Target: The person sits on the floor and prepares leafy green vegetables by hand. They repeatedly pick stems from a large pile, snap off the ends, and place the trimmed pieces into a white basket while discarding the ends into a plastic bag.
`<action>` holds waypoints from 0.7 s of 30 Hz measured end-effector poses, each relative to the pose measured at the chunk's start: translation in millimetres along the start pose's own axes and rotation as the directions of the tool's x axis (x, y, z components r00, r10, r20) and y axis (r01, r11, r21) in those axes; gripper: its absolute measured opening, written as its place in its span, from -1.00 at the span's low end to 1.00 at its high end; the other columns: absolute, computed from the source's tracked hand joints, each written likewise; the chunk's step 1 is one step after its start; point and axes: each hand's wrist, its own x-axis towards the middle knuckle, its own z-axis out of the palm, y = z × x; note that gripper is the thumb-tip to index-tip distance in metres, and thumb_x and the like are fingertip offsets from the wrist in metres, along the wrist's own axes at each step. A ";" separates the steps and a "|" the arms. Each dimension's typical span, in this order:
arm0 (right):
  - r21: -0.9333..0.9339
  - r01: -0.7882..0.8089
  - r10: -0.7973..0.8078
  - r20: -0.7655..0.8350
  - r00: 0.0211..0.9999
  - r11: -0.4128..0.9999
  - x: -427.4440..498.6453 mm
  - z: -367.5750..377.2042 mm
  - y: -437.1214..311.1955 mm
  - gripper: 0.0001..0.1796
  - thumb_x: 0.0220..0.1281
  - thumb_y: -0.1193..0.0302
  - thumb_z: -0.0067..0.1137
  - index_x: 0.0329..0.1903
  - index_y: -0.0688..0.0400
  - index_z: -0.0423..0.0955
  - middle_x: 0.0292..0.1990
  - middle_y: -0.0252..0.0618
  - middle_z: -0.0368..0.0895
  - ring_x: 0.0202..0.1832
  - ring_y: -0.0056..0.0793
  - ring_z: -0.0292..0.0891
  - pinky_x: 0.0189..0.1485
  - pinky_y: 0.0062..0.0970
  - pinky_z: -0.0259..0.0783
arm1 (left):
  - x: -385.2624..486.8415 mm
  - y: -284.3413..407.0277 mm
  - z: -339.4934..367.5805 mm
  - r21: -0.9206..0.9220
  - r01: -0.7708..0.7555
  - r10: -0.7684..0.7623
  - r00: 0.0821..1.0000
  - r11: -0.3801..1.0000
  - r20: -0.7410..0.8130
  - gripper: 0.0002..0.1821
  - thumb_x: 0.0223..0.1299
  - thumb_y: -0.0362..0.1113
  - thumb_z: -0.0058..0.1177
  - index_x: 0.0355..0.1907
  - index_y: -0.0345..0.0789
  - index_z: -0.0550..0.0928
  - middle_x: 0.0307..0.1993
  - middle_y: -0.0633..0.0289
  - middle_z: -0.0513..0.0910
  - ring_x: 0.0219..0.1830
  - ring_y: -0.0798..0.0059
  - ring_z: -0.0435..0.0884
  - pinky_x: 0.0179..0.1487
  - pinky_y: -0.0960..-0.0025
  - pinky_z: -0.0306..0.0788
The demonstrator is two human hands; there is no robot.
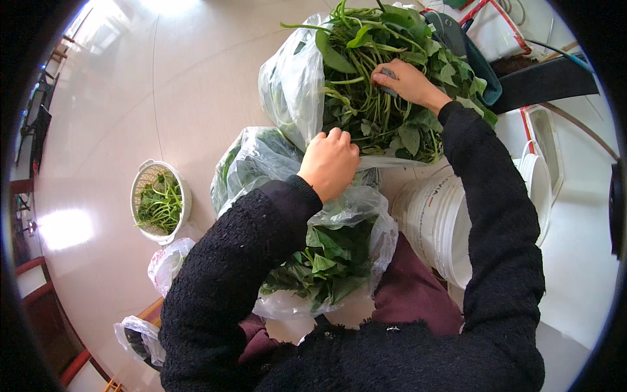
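A large heap of leafy green vine stems (387,117) fills a clear plastic bag (294,83) ahead of me. My right hand (399,81) reaches over the stems with a small grey object (389,81) gripped between thumb and fingers; its kind is unclear. At the near edge of this bag is my left hand (331,161), fingers curled down; whether it pinches the plastic is hidden. Another clear bag (259,157) of greens lies left of that hand. Nearer my body, an open clear bag (384,235) holds loose green leaves (325,259).
A white plastic basket (186,201) with cut green stems (161,203) stands on the floor at left. White buckets (436,225) stand at right beside my leg. Small plastic bags (169,262) lie at lower left. A dark green container (477,73) is behind the heap.
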 end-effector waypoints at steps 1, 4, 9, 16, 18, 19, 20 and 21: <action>0.009 0.013 -0.013 0.013 1.000 1.000 -2.4 0.3 -2.1 -0.63 0.34 0.08 -0.14 -0.22 0.08 0.50 -0.36 -0.23 0.42 -0.30 -0.33 0.32 -0.17 -0.31 0.26 | 1.6 0.0 5.4 0.107 -0.030 0.035 0.998 0.994 -0.048 -0.67 0.10 -0.03 0.01 -0.42 -0.29 0.56 -0.38 0.22 0.50 -0.15 0.37 0.46 -0.12 0.34 0.31; 0.175 0.038 -0.045 0.037 0.998 0.984 -7.7 3.1 -4.5 -0.63 0.33 0.10 -0.10 -0.27 0.14 0.51 -0.38 -0.29 0.50 -0.28 -0.43 0.38 -0.11 -0.36 0.28 | 1.0 1.8 19.2 0.023 -0.085 0.086 0.994 0.996 -0.071 -0.73 -0.02 -0.12 0.12 -0.38 -0.28 0.52 -0.36 0.23 0.50 -0.14 0.37 0.46 -0.12 0.34 0.32; 0.390 0.044 -0.070 0.053 0.996 0.920 -20.3 0.5 -17.4 -0.65 0.33 0.17 -0.07 -0.25 0.21 0.51 -0.36 -0.33 0.58 -0.26 -0.52 0.46 -0.05 -0.49 0.33 | -10.6 5.7 30.5 0.009 -0.015 0.013 0.982 1.000 0.187 -0.93 -0.04 -0.31 0.01 -0.52 -0.22 0.54 -0.53 0.28 0.58 -0.37 0.40 0.58 -0.30 0.39 0.36; -0.038 0.220 -0.219 0.034 0.975 0.975 -70.3 39.4 -58.1 -0.79 0.15 0.27 0.04 -0.35 0.15 0.52 -0.48 -0.16 0.57 -0.39 -0.16 0.52 -0.34 -0.26 0.38 | -29.8 1.2 37.7 0.030 -0.097 0.098 0.994 0.995 -0.039 -0.90 -0.05 -0.33 0.00 -0.42 -0.25 0.47 -0.51 0.28 0.56 -0.37 0.39 0.58 -0.29 0.39 0.37; -0.172 0.124 -0.081 0.237 0.968 0.977 -75.0 61.3 -57.4 -0.79 0.09 0.27 0.09 -0.38 0.15 0.53 -0.53 -0.16 0.56 -0.40 -0.13 0.53 -0.34 -0.21 0.39 | -28.9 2.6 36.8 0.028 -0.115 0.116 0.993 0.993 -0.034 -0.90 -0.06 -0.33 0.01 -0.43 -0.25 0.47 -0.50 0.28 0.56 -0.37 0.40 0.57 -0.28 0.39 0.37; -0.278 0.098 -0.003 0.323 0.946 0.956 -74.5 71.4 -54.6 -0.80 0.06 0.27 0.12 -0.38 0.14 0.54 -0.55 -0.15 0.56 -0.40 -0.12 0.54 -0.36 -0.19 0.40 | -28.4 3.7 35.5 0.024 -0.124 0.125 0.991 0.992 -0.043 -0.90 -0.06 -0.33 0.01 -0.43 -0.24 0.47 -0.50 0.28 0.55 -0.37 0.40 0.57 -0.28 0.39 0.36; -0.415 0.149 -0.025 0.288 0.957 0.898 -77.4 82.3 -52.3 -0.81 0.02 0.30 0.14 -0.34 0.13 0.54 -0.58 -0.14 0.55 -0.45 -0.12 0.53 -0.39 -0.17 0.41 | -28.2 5.1 33.8 0.029 -0.120 0.121 0.992 0.992 -0.046 -0.90 -0.07 -0.34 0.01 -0.43 -0.24 0.47 -0.50 0.29 0.55 -0.37 0.40 0.56 -0.28 0.40 0.36; -0.428 0.192 -0.105 0.219 0.970 0.883 -77.4 93.7 -51.4 -0.82 0.00 0.34 0.12 -0.30 0.10 0.53 -0.60 -0.14 0.54 -0.47 -0.15 0.54 -0.43 -0.19 0.41 | -28.4 5.8 31.8 0.021 -0.136 0.137 0.988 0.990 -0.066 -0.90 -0.07 -0.35 0.00 -0.43 -0.24 0.46 -0.50 0.29 0.52 -0.37 0.40 0.55 -0.27 0.39 0.36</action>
